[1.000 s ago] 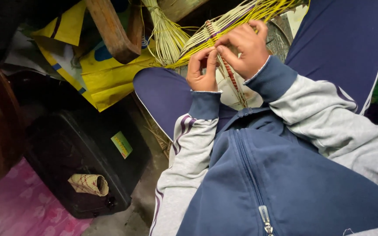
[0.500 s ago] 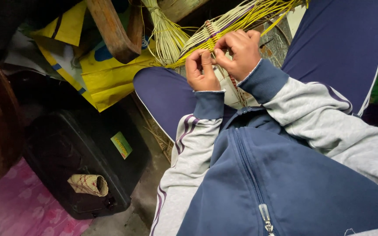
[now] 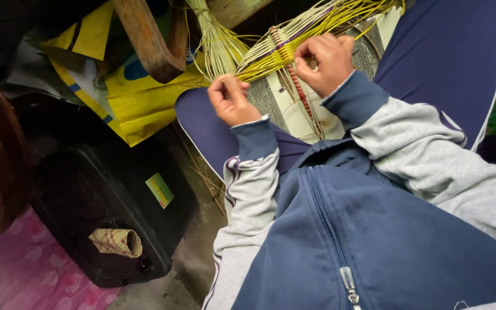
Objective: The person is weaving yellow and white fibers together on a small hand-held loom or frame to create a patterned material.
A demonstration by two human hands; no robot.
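Observation:
A bundle of yellow-green reed strands point(image 3: 294, 43) fans across my lap, crossed by a narrow woven band point(image 3: 285, 54) in red and yellow. My right hand point(image 3: 325, 60) is closed on the strands at the woven band. My left hand point(image 3: 231, 100) sits lower left, fingers curled and pinching the loose ends of a few strands. Both arms wear grey sleeves with blue cuffs. A pale board point(image 3: 294, 112) lies under the weaving between my blue-trousered knees.
A curved wooden piece point(image 3: 150, 43) hangs above a yellow sack point(image 3: 139, 97). A black case point(image 3: 104, 201) with a green sticker stands on the floor at left, a small woven roll point(image 3: 116, 242) on it. Pink cloth point(image 3: 24, 275) covers the lower left corner.
My hands were close together at the weaving. Now the left hand has pulled away down and to the left, drawing strands out, while the right hand stays at the band.

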